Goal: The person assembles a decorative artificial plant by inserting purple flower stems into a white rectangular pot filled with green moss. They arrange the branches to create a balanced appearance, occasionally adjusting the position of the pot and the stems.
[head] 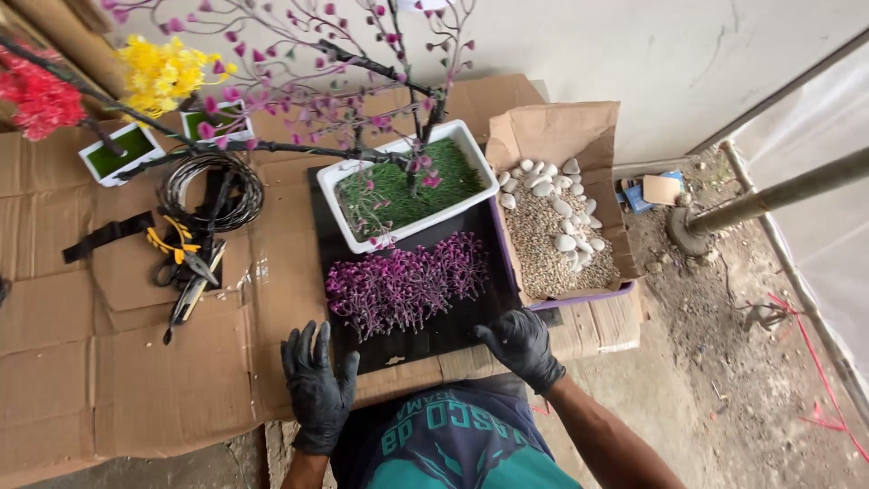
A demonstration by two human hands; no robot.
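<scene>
Both my hands wear black gloves. My left hand (317, 388) lies flat with fingers spread on the cardboard at the near left corner of a black tray (448, 328). At the tray's near right corner rests my right hand (523, 346), fingers spread, holding nothing. On the tray lies a heap of small purple flower sprigs (403, 285). Behind it stands a white rectangular pot (355, 240) with green artificial grass and a dark-branched tree with pink blossoms (339, 86).
A cardboard box (557, 136) holding gravel and white pebbles (554, 213) sits right of the tray. A wire coil (210, 190), scissors and pliers (186, 272) lie at left. Yellow (163, 72) and red (36, 98) flower trees in small white pots stand far left. Dirt floor and a pole (778, 195) lie to the right.
</scene>
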